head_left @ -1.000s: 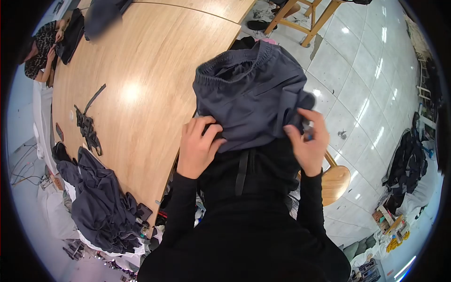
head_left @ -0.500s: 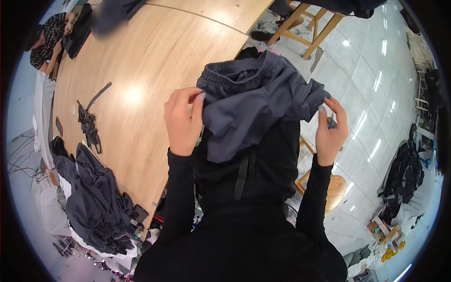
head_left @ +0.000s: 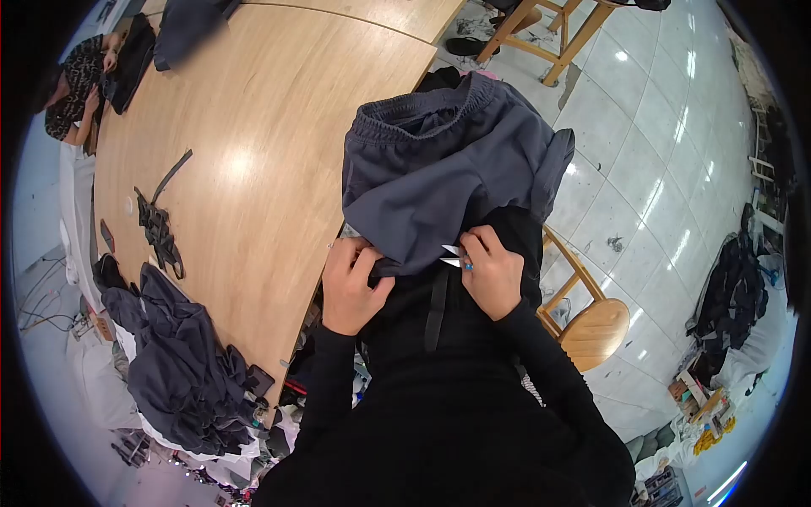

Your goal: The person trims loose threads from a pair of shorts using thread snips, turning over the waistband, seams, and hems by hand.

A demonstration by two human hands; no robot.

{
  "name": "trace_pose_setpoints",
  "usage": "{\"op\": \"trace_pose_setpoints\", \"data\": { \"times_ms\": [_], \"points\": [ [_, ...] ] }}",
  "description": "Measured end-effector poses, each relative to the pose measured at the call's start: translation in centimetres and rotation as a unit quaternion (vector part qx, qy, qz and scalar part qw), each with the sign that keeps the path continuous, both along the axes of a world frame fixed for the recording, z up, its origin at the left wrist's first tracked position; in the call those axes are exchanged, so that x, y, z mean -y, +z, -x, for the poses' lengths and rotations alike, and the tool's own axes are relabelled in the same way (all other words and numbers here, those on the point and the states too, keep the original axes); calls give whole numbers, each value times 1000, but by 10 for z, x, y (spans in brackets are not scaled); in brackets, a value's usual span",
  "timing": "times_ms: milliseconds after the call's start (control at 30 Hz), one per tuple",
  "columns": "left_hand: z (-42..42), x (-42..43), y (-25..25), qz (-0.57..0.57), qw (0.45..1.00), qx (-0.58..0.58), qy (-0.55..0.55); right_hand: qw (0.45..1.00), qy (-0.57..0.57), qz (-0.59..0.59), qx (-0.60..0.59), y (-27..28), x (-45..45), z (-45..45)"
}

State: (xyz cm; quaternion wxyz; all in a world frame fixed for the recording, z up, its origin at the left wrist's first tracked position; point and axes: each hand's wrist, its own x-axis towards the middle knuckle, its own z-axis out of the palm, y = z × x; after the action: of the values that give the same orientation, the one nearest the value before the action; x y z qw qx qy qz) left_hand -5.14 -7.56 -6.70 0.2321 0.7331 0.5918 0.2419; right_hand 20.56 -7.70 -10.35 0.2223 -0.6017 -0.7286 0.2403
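Observation:
Dark grey shorts (head_left: 422, 182) with a gathered elastic waistband lie across my lap, the waist pointing away from me. At the near leg edge, my left hand (head_left: 353, 283) pinches the cloth between thumb and fingers. My right hand (head_left: 492, 272) is closed around small thread snips (head_left: 453, 257). Their two pointed blades stick out to the left, apart, close by the leg edge; a bit of blue shows at the fingers. Most of the snips is hidden in my palm.
The wooden table (head_left: 253, 110) is at my left, bearing black straps (head_left: 157, 224) and a dark garment pile (head_left: 182, 363). Another person (head_left: 78, 89) works at the far left. A wooden stool (head_left: 596, 334) stands at right on the tiled floor (head_left: 650, 194).
Both hands have come down towards me, from the sides of the shorts to the near leg edge. The shorts lie flatter, and the snips' blades now show in my right hand.

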Motion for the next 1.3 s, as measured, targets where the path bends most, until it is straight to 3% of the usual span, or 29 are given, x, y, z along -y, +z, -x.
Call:
{"op": "trace_pose_setpoints", "data": {
  "times_ms": [100, 133, 200, 233, 267, 333, 367, 433, 467, 567, 667, 867, 967, 1067, 1100, 1233, 1300],
  "points": [
    [-3, 1, -3, -32, 996, 57, 62, 992, -13, 0, -123, 8, -12, -3],
    [-8, -1, -3, -3, 982, 130, 138, 985, -16, 2, -173, 13, -15, -6],
    [-22, -4, 1, 58, 918, 265, 288, 944, -105, 115, -293, 27, -16, -13],
    [-23, -9, 4, 72, 895, 338, 282, 865, -166, 192, -432, 27, -15, -18],
    [-22, -15, 8, 137, 831, 464, 274, 758, -220, 278, -548, 35, -18, -29],
    [-19, -26, 14, 256, 646, 680, 235, 549, -202, 305, -752, 44, -24, -44],
    [-15, -28, 15, 294, 531, 772, 189, 492, -172, 306, -797, 47, -25, -44],
    [-15, -28, 12, 284, 520, 799, 97, 371, -110, 299, -872, 52, -30, -44],
    [-16, -28, 12, 280, 513, 810, 53, 385, -119, 308, -862, 58, -30, -43],
    [-21, -32, 33, 311, 474, 799, 200, 429, -137, 317, -835, 67, -29, -39],
    [-6, -33, 5, 315, 448, 827, 125, 477, -133, 293, -818, 62, -30, -38],
    [-16, -37, 14, 308, 443, 821, 186, 536, -120, 268, -792, 65, -30, -37],
    [-26, -44, 26, 298, 480, 782, 265, 580, -149, 267, -755, 69, -29, -37],
    [-24, -45, 10, 251, 699, 633, 217, 630, -148, 264, -716, 73, -29, -39],
    [-23, -42, 11, 219, 806, 492, 246, 635, -140, 261, -713, 77, -29, -38],
    [-39, -45, 38, -42, 943, 257, 209, 672, -140, 259, -680, 88, -35, -31],
    [-42, -38, 51, 12, 939, 312, 143, 687, -125, 254, -669, 87, -36, -29]
  ]
}}
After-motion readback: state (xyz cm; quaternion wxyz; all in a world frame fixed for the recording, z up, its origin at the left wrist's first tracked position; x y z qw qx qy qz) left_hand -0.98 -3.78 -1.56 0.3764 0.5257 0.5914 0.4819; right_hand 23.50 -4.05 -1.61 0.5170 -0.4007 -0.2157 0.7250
